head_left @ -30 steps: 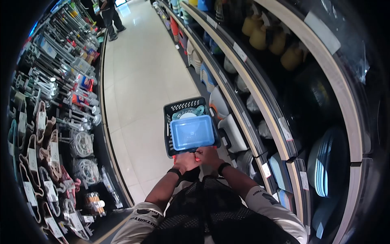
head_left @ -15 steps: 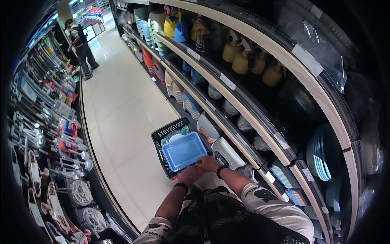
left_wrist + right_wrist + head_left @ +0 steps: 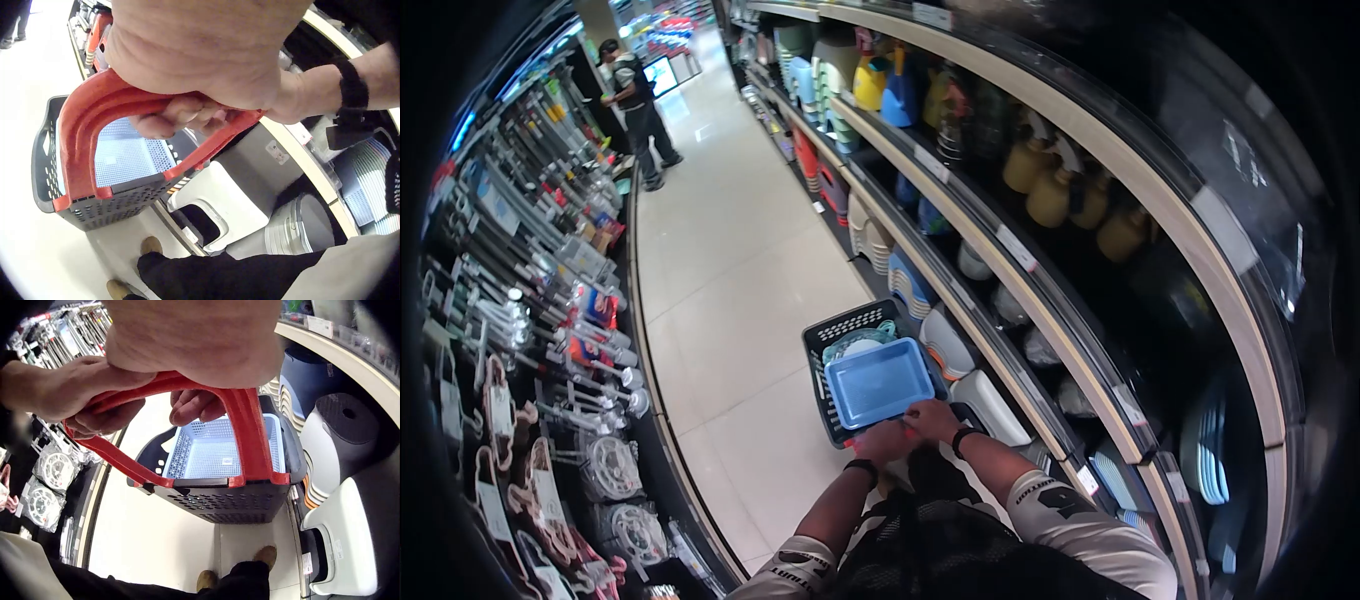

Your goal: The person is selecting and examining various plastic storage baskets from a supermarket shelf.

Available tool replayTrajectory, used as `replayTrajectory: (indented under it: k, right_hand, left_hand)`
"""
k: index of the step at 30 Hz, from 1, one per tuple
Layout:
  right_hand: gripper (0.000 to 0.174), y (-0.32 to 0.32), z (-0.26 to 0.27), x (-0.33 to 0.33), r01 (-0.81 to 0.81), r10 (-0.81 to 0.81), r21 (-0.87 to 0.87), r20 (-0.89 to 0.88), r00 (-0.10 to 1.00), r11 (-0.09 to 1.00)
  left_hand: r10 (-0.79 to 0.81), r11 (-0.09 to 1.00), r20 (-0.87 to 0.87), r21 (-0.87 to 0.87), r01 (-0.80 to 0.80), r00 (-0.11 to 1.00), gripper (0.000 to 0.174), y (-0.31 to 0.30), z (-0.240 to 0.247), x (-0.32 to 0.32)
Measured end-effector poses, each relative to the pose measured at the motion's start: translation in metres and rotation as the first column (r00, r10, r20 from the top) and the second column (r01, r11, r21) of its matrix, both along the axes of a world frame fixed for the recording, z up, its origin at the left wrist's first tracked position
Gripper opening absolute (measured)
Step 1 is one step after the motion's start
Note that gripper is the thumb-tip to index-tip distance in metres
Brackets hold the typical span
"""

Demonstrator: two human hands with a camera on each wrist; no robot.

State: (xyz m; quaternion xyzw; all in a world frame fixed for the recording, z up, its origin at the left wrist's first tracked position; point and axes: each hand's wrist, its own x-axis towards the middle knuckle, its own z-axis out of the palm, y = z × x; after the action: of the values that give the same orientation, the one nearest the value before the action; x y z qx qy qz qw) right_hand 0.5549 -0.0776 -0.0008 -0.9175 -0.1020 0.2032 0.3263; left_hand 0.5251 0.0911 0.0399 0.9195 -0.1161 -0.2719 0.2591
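Note:
My left hand (image 3: 882, 441) and right hand (image 3: 933, 420) are side by side, both gripping the red handle (image 3: 78, 140) of a dark grey shopping basket (image 3: 813, 365). Curled fingers (image 3: 199, 406) show round the handle in the right wrist view. A light blue plastic basket (image 3: 880, 383) with a perforated bottom lies inside, toward the handle side. Beyond it, partly covered, are a teal item (image 3: 887, 329) and something white. The shopping basket hangs in front of my legs, over pale floor tiles.
Shelves on the right hold stacked stools (image 3: 990, 405), spray bottles (image 3: 1050, 195) and light blue basins (image 3: 1212, 455). Along the left hang mops and brushes (image 3: 550, 230), hangers (image 3: 495, 410) and packed white round items (image 3: 610, 466). Another person (image 3: 640, 110) stands at the aisle's far left.
The head view has tilted up, so more of the aisle and the standing person shows. The shopping basket sits lower in the view. Both hands stay on the handle.

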Motion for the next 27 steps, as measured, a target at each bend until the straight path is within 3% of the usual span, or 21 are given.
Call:
replayTrajectory:
  k: [11, 14, 16, 17, 19, 21, 23, 24, 25, 26, 27]
  right_hand:
    - [0.031, 0.015, 0.021, 0.062, -0.032, 0.034, 0.024, -0.062, 0.998, 0.999]
    - [0.031, 0.016, 0.012, 0.077, -0.004, 0.014, 0.119, -0.079, 0.997, 0.993]
    - [0.025, 0.013, -0.001, 0.086, 0.086, -0.078, 0.463, -0.036, 0.996, 0.882]
    - [0.025, 0.006, -0.003, 0.088, 0.076, -0.069, 0.467, -0.031, 0.997, 0.881]
    - [0.023, -0.020, -0.005, 0.088, 0.204, -0.346, 0.506, 0.204, 0.916, 0.838]
    - [0.018, -0.056, -0.029, 0.083, 0.422, -0.510, 0.615, -0.038, 0.860, 0.666]
    - [0.020, -0.117, -0.080, 0.061, 0.545, -0.521, 0.316, -0.164, 0.837, 0.777]
    - [0.017, -0.154, -0.135, 0.040, 0.320, -0.317, -0.052, 0.059, 0.947, 0.946]
    - [0.016, -0.187, -0.161, 0.023, -0.271, 0.211, -0.471, -0.178, 0.961, 0.839]
    - [0.016, -0.223, -0.191, -0.018, -0.412, 0.471, -0.461, 0.014, 0.882, 0.786]
    - [0.022, -0.235, -0.167, -0.042, -0.533, 0.529, -0.342, -0.115, 0.841, 0.774]
  left_hand:
    - [0.034, 0.993, -0.086, 0.120, -0.024, 0.996, 0.069, 0.015, -0.004, 0.059]
    - [0.007, 0.996, -0.041, 0.089, -0.003, 0.999, 0.076, 0.019, -0.009, 0.076]
    - [0.066, 0.990, -0.026, 0.126, -0.063, 0.997, 0.082, 0.017, -0.001, 0.085]
    - [0.082, 0.983, -0.036, 0.169, -0.075, 0.996, 0.086, 0.017, 0.004, 0.089]
    - [0.081, 0.987, -0.038, 0.144, -0.075, 0.996, 0.086, 0.020, -0.001, 0.097]
    - [0.077, 0.991, -0.044, 0.115, -0.071, 0.996, 0.087, 0.023, -0.004, 0.102]
    - [0.093, 0.995, -0.047, 0.052, -0.091, 0.995, 0.094, 0.025, 0.001, 0.109]
    - [0.097, 0.994, -0.045, 0.051, -0.095, 0.994, 0.094, 0.027, -0.003, 0.112]
    - [0.099, 0.995, -0.027, 0.005, -0.099, 0.995, 0.093, 0.029, -0.014, 0.113]
    - [0.103, 0.994, -0.008, -0.041, -0.104, 0.995, 0.093, 0.031, -0.020, 0.117]
    - [0.110, 0.993, -0.002, -0.046, -0.110, 0.994, 0.093, 0.031, -0.015, 0.121]
